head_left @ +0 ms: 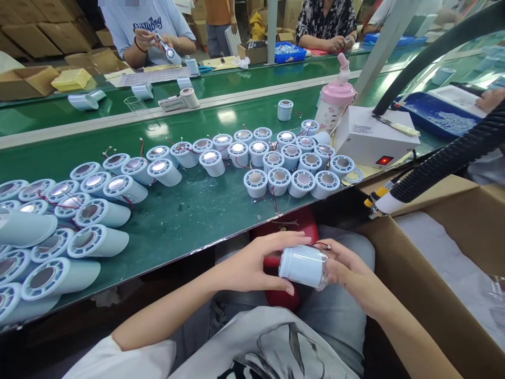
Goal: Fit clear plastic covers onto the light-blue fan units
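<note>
Over my lap is a light-blue cylindrical housing (303, 265), lying on its side with a clear plastic piece around its right end. A thin dark wire with a small connector (325, 246) sticks out above it. My right hand (347, 266) grips the right end, its fingers partly hidden behind it. Around the left end, my left hand (256, 263) is held with thumb and fingers spread; a gap shows between its palm and the housing. Whether its fingertips touch is hard to tell. Similar housings (303, 181) with round metallic centres and red wires stand on the green bench (189, 210).
At the left, many housings (59, 279) crowd the bench edge. A white box with a red switch (374, 137) and a pink-lidded cup (335, 105) stand to the right. Below is an open carton (437, 284), beside a black hose (445, 158). Co-workers (150, 31) sit opposite.
</note>
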Tool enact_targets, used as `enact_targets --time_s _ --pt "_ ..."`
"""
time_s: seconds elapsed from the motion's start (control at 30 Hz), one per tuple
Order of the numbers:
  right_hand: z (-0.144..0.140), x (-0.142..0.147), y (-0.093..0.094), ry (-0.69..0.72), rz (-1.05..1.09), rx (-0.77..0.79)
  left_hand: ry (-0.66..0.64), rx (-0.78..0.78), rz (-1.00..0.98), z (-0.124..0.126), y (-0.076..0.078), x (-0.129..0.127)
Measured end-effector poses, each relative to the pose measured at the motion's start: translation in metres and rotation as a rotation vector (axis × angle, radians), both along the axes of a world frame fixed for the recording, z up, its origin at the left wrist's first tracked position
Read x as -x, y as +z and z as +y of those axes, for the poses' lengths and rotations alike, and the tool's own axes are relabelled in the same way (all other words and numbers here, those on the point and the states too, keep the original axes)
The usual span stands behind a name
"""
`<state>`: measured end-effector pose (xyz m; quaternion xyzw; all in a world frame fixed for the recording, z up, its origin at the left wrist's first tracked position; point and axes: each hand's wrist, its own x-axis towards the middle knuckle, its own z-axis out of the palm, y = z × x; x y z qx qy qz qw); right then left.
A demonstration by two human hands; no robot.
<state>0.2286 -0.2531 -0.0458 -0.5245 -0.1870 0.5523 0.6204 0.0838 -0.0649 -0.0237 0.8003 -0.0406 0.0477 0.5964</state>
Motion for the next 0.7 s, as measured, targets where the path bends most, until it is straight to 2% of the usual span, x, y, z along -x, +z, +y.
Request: enact_targets --time_s 0.23,0.57,0.7 --pt "0.006 0.005 0.002 0.066 0.063 0.078 0.001 0.046 0.009 0.000 -0.001 0.001" --pt "0.008 0.011 -0.001 0.007 0.178 0.111 0.003 0.246 0.125 -0.002 -0.008 -0.004" --pt "0.003 0.010 -0.005 -0.011 0.159 0.098 -0.003 0.252 0.122 -0.003 -0.007 -0.007"
